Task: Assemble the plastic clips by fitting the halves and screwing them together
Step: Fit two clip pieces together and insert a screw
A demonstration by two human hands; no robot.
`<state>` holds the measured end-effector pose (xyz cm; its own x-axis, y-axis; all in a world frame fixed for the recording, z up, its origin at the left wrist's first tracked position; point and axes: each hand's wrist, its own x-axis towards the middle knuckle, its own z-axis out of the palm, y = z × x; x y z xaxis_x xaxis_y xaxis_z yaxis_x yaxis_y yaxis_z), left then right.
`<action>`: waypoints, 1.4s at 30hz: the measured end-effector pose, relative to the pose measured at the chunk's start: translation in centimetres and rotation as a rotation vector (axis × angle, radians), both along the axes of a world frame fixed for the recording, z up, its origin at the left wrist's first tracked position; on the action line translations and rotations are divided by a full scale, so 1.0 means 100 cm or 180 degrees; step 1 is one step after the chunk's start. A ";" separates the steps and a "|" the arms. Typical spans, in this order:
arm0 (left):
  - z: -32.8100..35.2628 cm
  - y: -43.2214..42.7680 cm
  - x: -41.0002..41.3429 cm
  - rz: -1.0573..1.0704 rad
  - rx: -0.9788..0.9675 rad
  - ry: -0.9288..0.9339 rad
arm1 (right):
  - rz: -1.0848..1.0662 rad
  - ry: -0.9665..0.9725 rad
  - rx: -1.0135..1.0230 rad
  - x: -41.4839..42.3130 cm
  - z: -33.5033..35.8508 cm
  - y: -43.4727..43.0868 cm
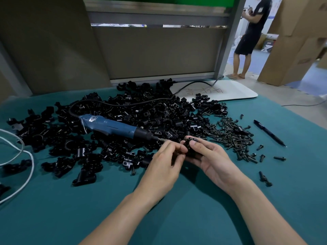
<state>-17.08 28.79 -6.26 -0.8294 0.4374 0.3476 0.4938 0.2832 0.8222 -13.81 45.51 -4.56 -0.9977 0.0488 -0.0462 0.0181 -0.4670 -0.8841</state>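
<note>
Clip (192, 152) between hands (164, 157) (211, 157) (fingertip grip)

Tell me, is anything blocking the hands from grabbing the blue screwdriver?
Nothing visible blocks it. The blue screwdriver lies on top of the pile of black clip parts, its tip right beside the left hand. But that hand and the right hand both hold a clip.

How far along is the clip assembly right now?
Early, it seems. Done: no finished clips stand out from the pile of clip halves. In hand: the left hand and right hand hold one black clip. Left: screwing it together, as the electric screwdriver lies unheld on the pile, plus the heap of screws.
</note>
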 end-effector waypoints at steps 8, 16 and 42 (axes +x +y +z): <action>-0.001 -0.001 0.000 0.0182 -0.0389 0.0005 | -0.0009 -0.0031 0.0024 0.000 -0.001 0.000; -0.003 0.001 -0.001 0.0261 -0.0207 -0.0103 | 0.0022 -0.0003 0.0048 0.002 0.000 0.002; 0.001 -0.001 0.003 0.0306 -0.0292 0.0029 | -0.0040 0.0027 0.0062 0.001 -0.001 0.001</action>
